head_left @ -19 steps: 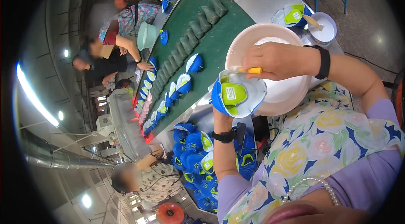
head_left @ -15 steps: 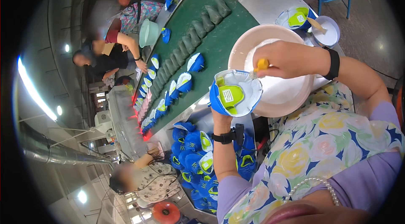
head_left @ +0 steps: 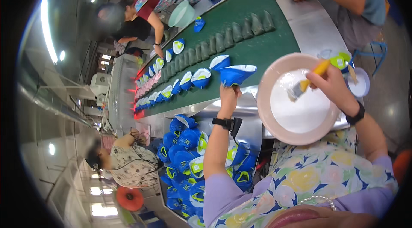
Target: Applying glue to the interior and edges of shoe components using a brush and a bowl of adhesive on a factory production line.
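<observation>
My left hand (head_left: 230,95) grips a blue shoe upper (head_left: 238,75) from below, its white inner side turned upward, above the edge of the green conveyor belt (head_left: 274,43). In my right hand (head_left: 328,84) is a paintbrush (head_left: 315,75) with a yellow handle, the fingers closed round it. The bristles point down over a large pale pink basin (head_left: 267,112) that holds white liquid (head_left: 300,110). Whether the bristles touch the liquid I cannot tell.
Dark grey shoe lasts (head_left: 223,41) and blue uppers (head_left: 201,78) stand in rows on the belt. More uppers (head_left: 184,159) are heaped beside my left arm. A small white tub (head_left: 358,83) sits right of the basin. Co-workers sit across the belt, at far right and at lower left.
The brush has left the inside of the upper and is now over the basin. My left hand has carried the upper away toward the belt and tipped it. The whole view has shifted.
</observation>
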Motion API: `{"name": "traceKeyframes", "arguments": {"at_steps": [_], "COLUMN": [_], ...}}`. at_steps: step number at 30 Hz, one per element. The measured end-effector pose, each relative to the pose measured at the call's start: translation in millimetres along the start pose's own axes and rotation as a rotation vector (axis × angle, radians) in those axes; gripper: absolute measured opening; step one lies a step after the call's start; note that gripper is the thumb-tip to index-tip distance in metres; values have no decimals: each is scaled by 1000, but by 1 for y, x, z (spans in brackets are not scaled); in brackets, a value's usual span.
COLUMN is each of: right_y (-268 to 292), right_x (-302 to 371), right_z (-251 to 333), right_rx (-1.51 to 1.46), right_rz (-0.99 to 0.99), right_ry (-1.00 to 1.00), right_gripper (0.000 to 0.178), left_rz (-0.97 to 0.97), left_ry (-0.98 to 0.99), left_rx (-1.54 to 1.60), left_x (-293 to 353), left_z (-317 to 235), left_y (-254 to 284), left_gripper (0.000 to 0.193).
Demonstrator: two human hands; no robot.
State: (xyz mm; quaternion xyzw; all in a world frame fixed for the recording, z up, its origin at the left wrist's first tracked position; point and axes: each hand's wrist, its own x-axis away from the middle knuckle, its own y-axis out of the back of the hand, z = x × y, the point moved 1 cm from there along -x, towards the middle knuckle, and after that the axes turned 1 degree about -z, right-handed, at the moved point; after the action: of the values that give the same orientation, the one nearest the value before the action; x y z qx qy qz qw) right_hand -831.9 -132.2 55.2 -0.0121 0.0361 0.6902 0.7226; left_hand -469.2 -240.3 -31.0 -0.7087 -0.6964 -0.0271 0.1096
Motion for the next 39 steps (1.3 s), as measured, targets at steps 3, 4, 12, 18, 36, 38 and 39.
{"name": "traceKeyframes", "arguments": {"at_steps": [3,4,12,18,36,38,39], "right_y": [3,3,9,10,16,17,18], "right_x": [5,5,1,2,16,19,21], "right_z": [-7,-10,-35,-39,-27,-24,-21], "right_rx": [5,29,22,99,114,126,135], "right_rz": [3,-2,-10,-22,-4,-7,-9], "right_ry": [-89,-119,-241,-325,-282,-283,-274], "right_gripper": [19,19,13,12,11,10,10], "left_rz": [-79,-54,-526,-918,-636,-616,-548], "left_ry": [2,2,-8,117,-160,-271,-16], "left_rx": [120,171,-423,-167,-423,-533,-441], "left_x": [-55,-75,-164,-184,-154,-166,-171], "left_z": [27,34,77,91,90,83,82], "left_y": [7,7,6,53,81,54,43], "left_gripper": [19,24,56,45,41,47,49]}}
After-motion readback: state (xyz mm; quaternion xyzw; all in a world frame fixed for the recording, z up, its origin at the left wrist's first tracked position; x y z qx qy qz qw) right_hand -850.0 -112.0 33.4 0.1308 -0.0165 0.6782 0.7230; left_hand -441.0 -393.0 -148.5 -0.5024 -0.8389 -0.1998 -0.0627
